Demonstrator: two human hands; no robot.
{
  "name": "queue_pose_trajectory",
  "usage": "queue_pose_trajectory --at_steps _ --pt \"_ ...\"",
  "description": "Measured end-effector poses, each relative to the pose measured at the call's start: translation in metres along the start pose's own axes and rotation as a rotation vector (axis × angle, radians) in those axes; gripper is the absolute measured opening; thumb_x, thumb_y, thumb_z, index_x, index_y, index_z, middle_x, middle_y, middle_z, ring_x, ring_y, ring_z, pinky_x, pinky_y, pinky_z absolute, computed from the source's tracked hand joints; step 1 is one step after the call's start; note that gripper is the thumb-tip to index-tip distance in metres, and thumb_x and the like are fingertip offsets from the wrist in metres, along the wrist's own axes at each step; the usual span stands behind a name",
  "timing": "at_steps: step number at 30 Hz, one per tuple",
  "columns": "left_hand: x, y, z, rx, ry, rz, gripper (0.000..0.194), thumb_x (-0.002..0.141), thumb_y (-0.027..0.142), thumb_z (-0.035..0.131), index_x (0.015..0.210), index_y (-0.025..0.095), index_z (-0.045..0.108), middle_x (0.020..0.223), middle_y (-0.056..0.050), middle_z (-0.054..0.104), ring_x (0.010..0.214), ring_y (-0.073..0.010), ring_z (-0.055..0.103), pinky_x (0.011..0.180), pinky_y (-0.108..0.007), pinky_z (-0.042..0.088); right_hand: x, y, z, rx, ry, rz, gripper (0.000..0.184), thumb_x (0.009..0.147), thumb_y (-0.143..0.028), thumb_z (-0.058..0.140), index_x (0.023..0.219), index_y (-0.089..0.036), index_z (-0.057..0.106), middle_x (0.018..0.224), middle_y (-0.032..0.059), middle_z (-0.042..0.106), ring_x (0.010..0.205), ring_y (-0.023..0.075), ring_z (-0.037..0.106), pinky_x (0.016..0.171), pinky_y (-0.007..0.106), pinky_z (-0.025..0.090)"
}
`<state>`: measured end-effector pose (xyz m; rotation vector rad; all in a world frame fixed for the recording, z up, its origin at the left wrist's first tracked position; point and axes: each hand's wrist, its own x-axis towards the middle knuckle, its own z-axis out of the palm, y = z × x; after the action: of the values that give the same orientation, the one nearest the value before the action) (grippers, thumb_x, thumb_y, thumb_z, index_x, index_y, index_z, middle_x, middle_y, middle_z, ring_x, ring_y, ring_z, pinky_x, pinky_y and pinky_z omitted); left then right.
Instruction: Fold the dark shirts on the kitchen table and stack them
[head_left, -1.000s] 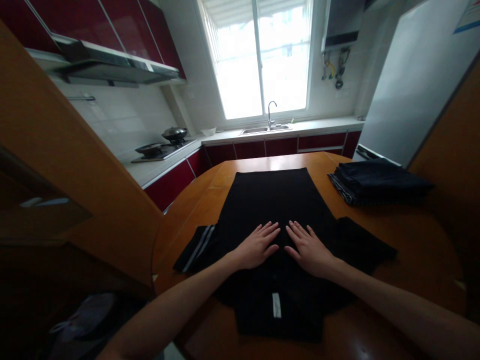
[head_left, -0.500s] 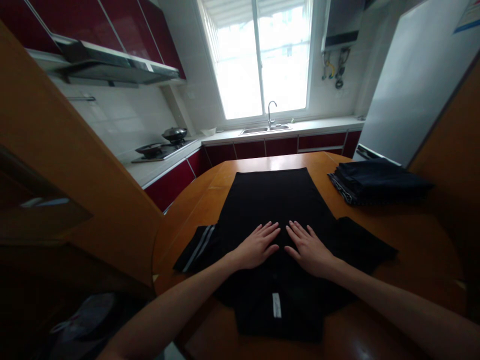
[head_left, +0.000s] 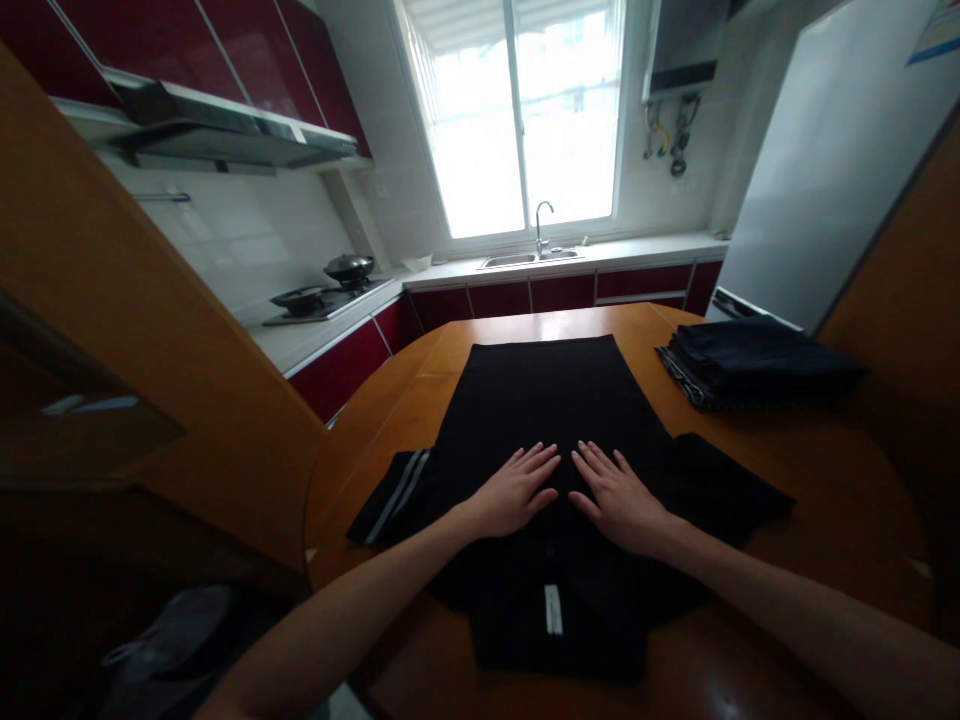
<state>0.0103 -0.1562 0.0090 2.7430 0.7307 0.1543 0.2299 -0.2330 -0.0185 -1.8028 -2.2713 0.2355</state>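
Note:
A black short-sleeved shirt (head_left: 551,395) lies spread flat on the wooden table, its collar end towards me and its hem at the far side. Two pale stripes cross the sleeve on the left, and a white label (head_left: 553,610) shows inside the neck. My left hand (head_left: 517,490) rests palm down on the middle of the shirt, fingers stretched out. Beside it my right hand (head_left: 619,498) also lies flat on the cloth, fingers spread. A small gap separates the two hands, and neither grips the fabric.
The rounded wooden table (head_left: 427,385) carries a stack of folded dark clothes (head_left: 757,362) at the far right. Beyond stand a counter with a sink (head_left: 532,259), a stove with pans (head_left: 349,267), and a fridge (head_left: 817,150). A wooden panel (head_left: 225,400) rises on the left.

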Motion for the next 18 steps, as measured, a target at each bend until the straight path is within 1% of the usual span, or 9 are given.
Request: queue_pose_trajectory --at_steps 11,18 --pt "0.0004 0.0002 0.0001 0.002 -0.006 -0.002 0.059 0.105 0.049 0.037 0.159 0.027 0.027 0.165 -0.005 0.023 0.154 -0.0237 0.016 0.124 -0.049 0.017 0.0002 -0.0003 -0.0004 -0.006 -0.009 0.008 0.071 0.099 -0.052 0.035 0.156 -0.010 0.032 0.164 0.0141 0.022 0.153 0.0272 0.016 0.123 0.053 0.015" --pt "0.0009 -0.0015 0.0015 0.012 0.002 0.002 0.058 0.105 0.049 0.037 0.158 0.027 0.028 0.166 -0.004 0.023 0.154 -0.0225 0.015 0.124 -0.048 0.017 0.0008 0.0014 0.0018 0.002 -0.007 0.005 0.071 0.099 -0.053 0.035 0.156 -0.010 0.033 0.164 0.0146 0.022 0.153 0.0279 0.016 0.123 0.053 0.014"
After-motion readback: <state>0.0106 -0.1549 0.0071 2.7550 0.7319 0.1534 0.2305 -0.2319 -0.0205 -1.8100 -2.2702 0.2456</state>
